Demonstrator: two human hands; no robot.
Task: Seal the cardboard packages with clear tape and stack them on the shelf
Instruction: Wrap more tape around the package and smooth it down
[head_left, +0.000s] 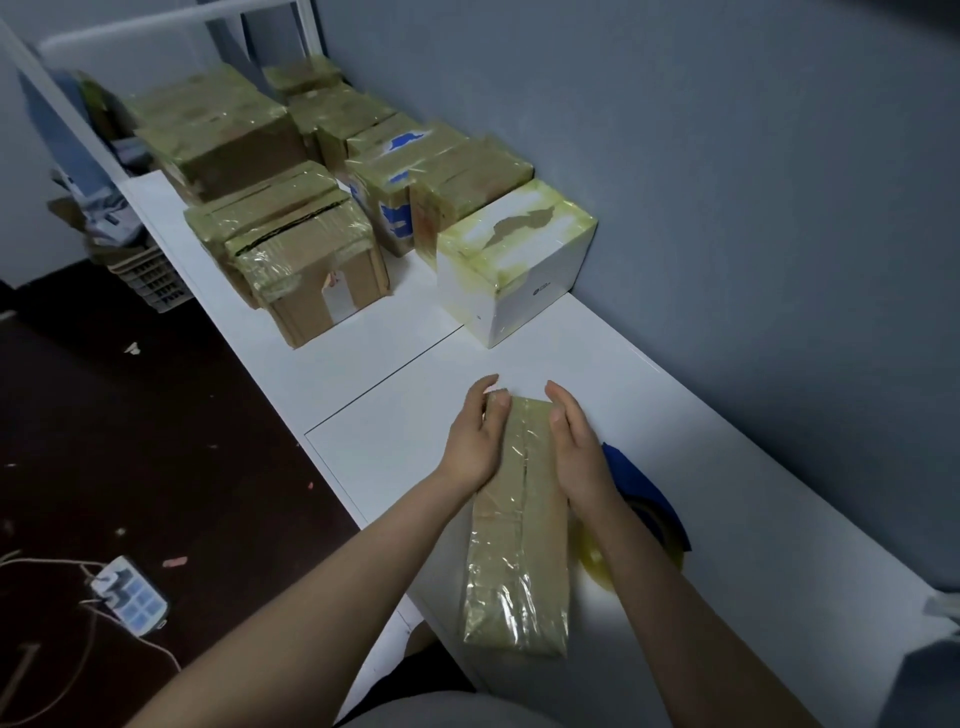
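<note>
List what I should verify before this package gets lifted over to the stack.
1. Hold: left grip and right grip clasp the package near its far end, one on each side: ok.
2. Top seam: clear tape covers it along the visible length: ok.
3. Underside sealed: hidden, cannot tell.
4. Landing room: bare shelf lies in front of the white box: ok.
5. Tape dispenser: lies right of the package, partly behind the right arm; whether it touches the package, cannot tell.
</note>
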